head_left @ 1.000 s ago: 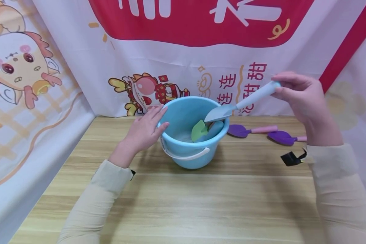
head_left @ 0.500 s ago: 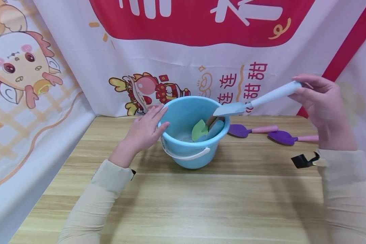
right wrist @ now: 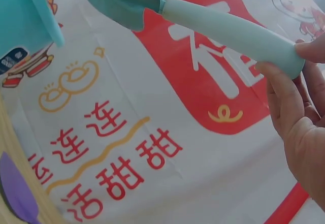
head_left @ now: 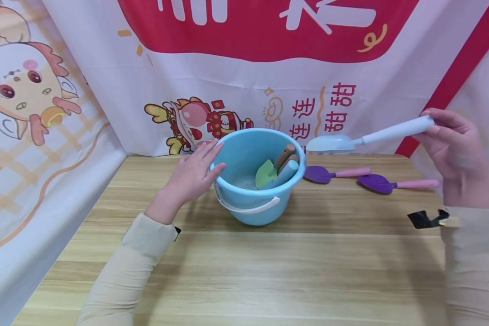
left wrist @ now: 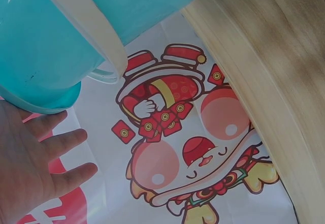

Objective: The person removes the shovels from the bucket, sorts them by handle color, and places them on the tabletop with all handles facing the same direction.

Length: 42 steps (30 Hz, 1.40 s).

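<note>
A light blue bucket [head_left: 254, 206] stands upright on the wooden table, its white handle hanging down in front. My left hand [head_left: 195, 172] rests on the bucket's left rim with fairly straight fingers. My right hand [head_left: 458, 149] pinches the handle end of a light blue toy trowel [head_left: 395, 131]. The trowel is held in the air to the right of the bucket, its blade pointing left. In the right wrist view the trowel's blade [right wrist: 117, 0] hangs apart from the bucket wall. Inside the bucket lean a green trowel blade [head_left: 266, 175], a light blue handle [head_left: 287, 171] and brown handles [head_left: 285, 155].
Two purple trowels with pink handles, a nearer-bucket trowel [head_left: 318, 174] and another trowel [head_left: 376, 184], lie on the table [head_left: 244, 276] right of the bucket. A printed cloth [head_left: 118, 90] hangs behind the table, and another covers the left side.
My right hand has moved right, carrying the light blue trowel out from over the bucket to beyond its right rim. My left hand has stayed on the rim.
</note>
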Available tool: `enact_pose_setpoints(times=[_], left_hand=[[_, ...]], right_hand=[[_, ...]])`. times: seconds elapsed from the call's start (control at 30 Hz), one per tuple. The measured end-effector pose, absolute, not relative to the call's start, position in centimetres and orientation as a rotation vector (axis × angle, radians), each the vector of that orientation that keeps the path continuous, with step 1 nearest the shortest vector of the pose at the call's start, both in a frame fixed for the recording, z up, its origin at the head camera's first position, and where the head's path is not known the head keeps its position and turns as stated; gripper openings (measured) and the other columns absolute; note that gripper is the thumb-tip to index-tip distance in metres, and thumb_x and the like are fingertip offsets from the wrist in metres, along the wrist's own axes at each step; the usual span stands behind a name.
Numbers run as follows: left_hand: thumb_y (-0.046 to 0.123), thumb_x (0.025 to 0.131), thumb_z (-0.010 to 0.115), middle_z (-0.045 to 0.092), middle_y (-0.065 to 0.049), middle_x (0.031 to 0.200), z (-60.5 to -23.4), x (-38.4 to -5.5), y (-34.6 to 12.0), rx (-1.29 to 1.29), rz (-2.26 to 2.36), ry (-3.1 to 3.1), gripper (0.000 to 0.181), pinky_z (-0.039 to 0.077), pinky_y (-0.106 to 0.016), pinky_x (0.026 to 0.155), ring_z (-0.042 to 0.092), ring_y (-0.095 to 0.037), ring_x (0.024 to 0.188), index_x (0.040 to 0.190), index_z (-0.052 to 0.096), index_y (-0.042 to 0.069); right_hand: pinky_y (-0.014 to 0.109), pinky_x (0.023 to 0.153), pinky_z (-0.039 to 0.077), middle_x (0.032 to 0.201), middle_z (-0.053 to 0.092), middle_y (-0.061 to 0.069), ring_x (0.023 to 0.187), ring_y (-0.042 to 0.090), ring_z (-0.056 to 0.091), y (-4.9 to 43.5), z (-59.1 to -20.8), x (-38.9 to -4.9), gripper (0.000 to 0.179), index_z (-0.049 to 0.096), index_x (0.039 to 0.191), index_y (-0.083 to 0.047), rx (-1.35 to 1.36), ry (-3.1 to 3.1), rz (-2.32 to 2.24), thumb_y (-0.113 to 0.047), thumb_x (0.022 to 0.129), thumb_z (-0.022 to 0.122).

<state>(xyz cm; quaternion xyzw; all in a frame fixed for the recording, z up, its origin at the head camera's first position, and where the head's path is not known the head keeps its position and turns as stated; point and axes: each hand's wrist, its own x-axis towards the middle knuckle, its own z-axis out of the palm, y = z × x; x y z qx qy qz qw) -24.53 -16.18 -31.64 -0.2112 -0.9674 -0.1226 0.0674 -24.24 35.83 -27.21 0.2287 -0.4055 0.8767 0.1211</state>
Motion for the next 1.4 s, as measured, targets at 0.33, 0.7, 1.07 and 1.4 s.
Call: enact_pose_setpoints(times=[0.33,0.7,1.07,1.4], left_hand=[[0.055,0.107,0.035,0.015,-0.007,0.171,-31.7,-24.6,-16.2,-0.642,-0.356,-2.923,0.071,0.021,-0.070,0.115,0.010,-0.032,0.156,0.166,0.019,0.019],[0.052,0.108,0.038,0.017,-0.007,0.171,-31.4,-24.5,-16.1,-0.634,-0.371,-2.916,0.069,0.023,-0.071,0.114,0.011,-0.033,0.156,0.165,0.021,0.019],[0.056,0.107,0.035,0.018,-0.006,0.171,-31.6,-24.5,-16.1,-0.631,-0.364,-2.915,0.070,0.024,-0.071,0.114,0.013,-0.033,0.156,0.165,0.022,0.020],[0.054,0.108,0.036,0.018,-0.007,0.170,-31.5,-24.3,-16.0,-0.622,-0.365,-2.920,0.068,0.024,-0.070,0.114,0.012,-0.032,0.156,0.165,0.022,0.019]], right_hand=[[0.038,0.087,0.060,0.102,0.072,0.024,0.092,0.032,0.071,37.8,-29.4,-24.3,0.024,0.068,0.114,0.019,0.688,-1.171,2.627,0.022,0.094,0.053],[0.041,0.089,0.059,0.102,0.071,0.028,0.093,0.035,0.072,39.5,-32.4,-24.2,0.029,0.066,0.112,0.021,0.816,-1.088,2.653,0.026,0.095,0.044],[0.043,0.093,0.057,0.110,0.068,0.030,0.101,0.038,0.071,40.3,-35.2,-24.3,0.031,0.063,0.116,0.023,0.840,-1.047,2.761,0.026,0.096,0.040],[0.043,0.085,0.060,0.115,0.067,0.023,0.102,0.033,0.072,39.7,-36.5,-24.2,0.036,0.066,0.121,0.016,0.883,-1.285,2.704,0.024,0.098,0.039]])
